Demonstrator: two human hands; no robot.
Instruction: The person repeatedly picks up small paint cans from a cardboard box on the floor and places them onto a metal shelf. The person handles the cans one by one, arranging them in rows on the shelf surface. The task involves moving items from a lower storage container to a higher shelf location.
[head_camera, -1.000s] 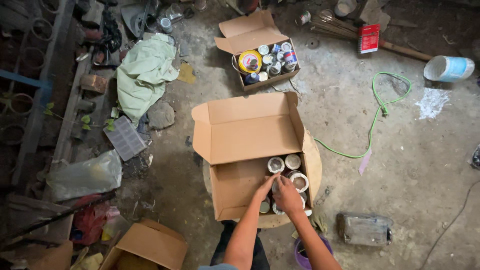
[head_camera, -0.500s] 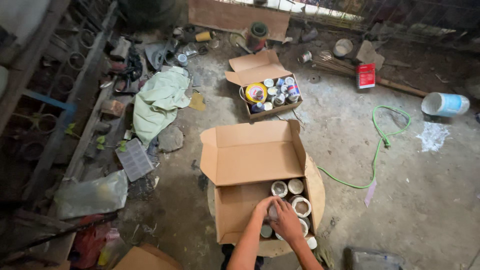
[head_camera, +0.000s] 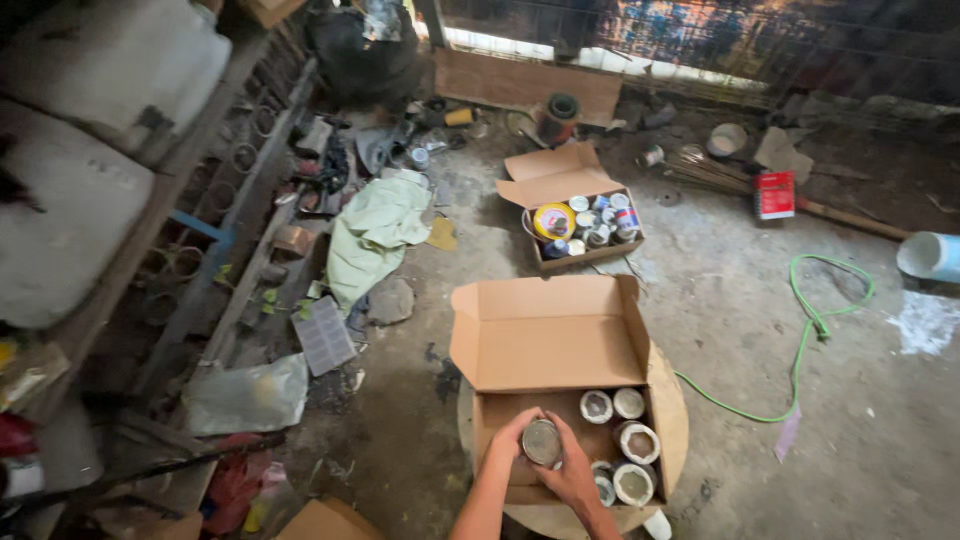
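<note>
An open cardboard box (head_camera: 545, 340) stands on a round wooden board (head_camera: 672, 415) on the floor, its flaps raised. Several round tins (head_camera: 628, 440) with pale lids sit inside along its right side. My left hand (head_camera: 512, 438) and my right hand (head_camera: 572, 472) both wrap around one round tin (head_camera: 542, 442) with a dull grey lid, held over the box's left half. My forearms come up from the bottom edge of the view.
A second open box (head_camera: 582, 220) filled with several small tins lies farther back. A green hose (head_camera: 810, 335) curls on the right, a pale green cloth (head_camera: 378, 232) lies on the left, a red can (head_camera: 774, 194) and a blue-white container (head_camera: 930, 255) sit far right. Clutter lines the left wall.
The view has tilted up and shows more of the back wall. My hands, which were low among the tins in the box, now hold one tin between them.
</note>
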